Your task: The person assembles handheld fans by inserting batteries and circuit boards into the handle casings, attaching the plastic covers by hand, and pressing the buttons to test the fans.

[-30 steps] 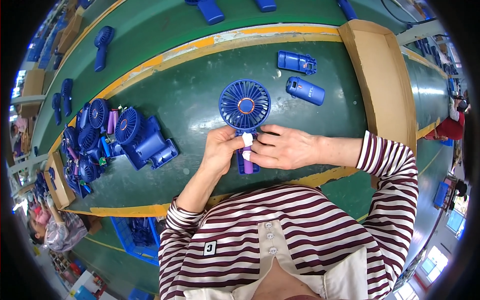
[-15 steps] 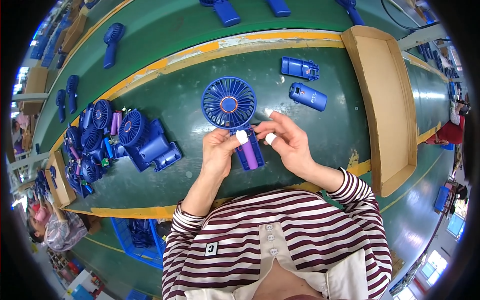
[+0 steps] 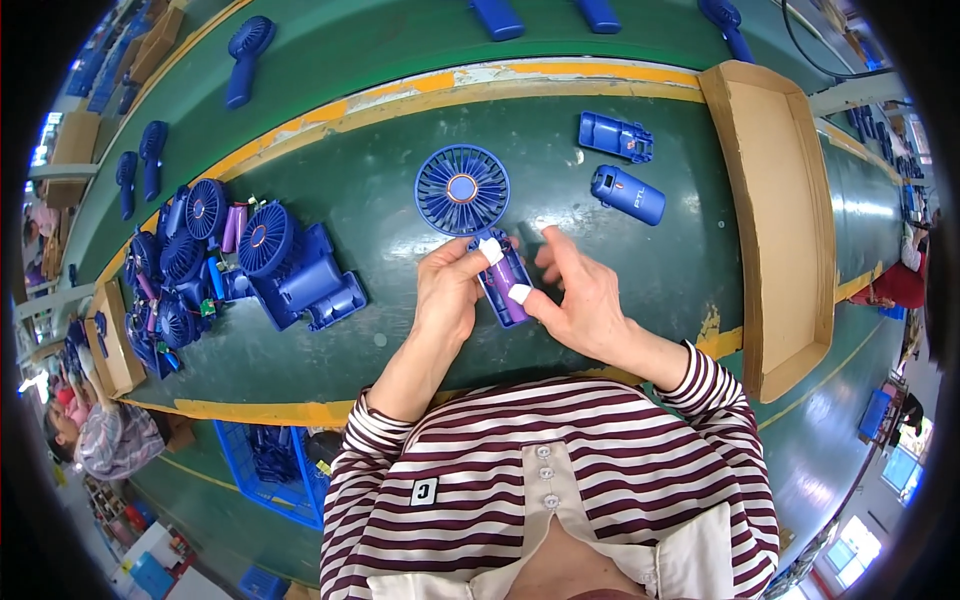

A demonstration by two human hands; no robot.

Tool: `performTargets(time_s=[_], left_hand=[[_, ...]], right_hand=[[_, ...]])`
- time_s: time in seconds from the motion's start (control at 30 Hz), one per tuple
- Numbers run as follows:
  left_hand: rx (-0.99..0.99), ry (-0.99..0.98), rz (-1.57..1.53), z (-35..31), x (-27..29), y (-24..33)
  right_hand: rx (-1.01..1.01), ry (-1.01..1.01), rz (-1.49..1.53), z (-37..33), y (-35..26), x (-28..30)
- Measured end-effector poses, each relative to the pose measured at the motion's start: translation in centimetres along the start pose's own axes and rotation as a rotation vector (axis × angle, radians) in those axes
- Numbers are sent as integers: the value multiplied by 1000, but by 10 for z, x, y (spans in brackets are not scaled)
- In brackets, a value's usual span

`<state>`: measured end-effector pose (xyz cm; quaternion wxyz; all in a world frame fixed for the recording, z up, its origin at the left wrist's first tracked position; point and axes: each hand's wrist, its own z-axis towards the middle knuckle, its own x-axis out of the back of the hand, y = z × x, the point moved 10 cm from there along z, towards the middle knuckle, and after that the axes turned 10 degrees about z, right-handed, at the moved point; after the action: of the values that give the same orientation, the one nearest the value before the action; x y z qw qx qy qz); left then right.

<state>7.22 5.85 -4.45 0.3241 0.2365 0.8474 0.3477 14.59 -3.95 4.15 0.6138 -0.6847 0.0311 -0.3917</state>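
holding, in the head view, one blue handheld fan (image 3: pixel 462 188) above or upon the green workbench (image 3: pixel 660 290) (which of the two, cannot tell), round grille away from the body, opened handle toward it: with the left hand (image 3: pixel 447 285), fingers curled at and under the left side, thumb closed down on the upper handle just below the grille. fitted on left thumb tip: one white finger cover (image 3: pixel 491 250). lying lengthwise in the handle: one purple cylinder (image 3: pixel 507 290). poised at the handle's right side: right hand (image 3: pixel 592 312), thumb and fingers parted with a wide gap, without visible grip; thumb tip, likewise covered in white, over the lower part of the cylinder, touching or not, cannot tell. set down beyond, to the right of the grille: upper casing piece (image 3: pixel 615 137) and lower casing piece (image 3: pixel 628 195), both blue, near each other. farther right: one shallow cardboard tray (image 3: pixel 785 230). to the left: one heap of fan parts (image 3: pixel 180 262), with grilles and casings piled together. across the yellow edging: green belt (image 3: pixel 370 35), bearing spaced-out blue fans (image 3: pixel 243 65). lower left, below bench level: one blue basket (image 3: pixel 300 508), containing dark pieces.
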Motion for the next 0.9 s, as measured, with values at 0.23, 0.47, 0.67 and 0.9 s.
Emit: performTargets(time_s=[0.23, 0.47, 0.67, 0.9], left_hand=[[9, 12, -4, 3, -1, 1], [-20, 25, -57, 3, 4, -1], [17, -27, -60, 3, 2, -3], [36, -35, -41, 4, -3, -3]], right_hand=[[-504, -210, 388, -14, 48, -43], [-467, -221, 412, -9, 45, -41], [153, 298, -377, 43, 10, 92], [224, -98, -892, 121, 48, 69]])
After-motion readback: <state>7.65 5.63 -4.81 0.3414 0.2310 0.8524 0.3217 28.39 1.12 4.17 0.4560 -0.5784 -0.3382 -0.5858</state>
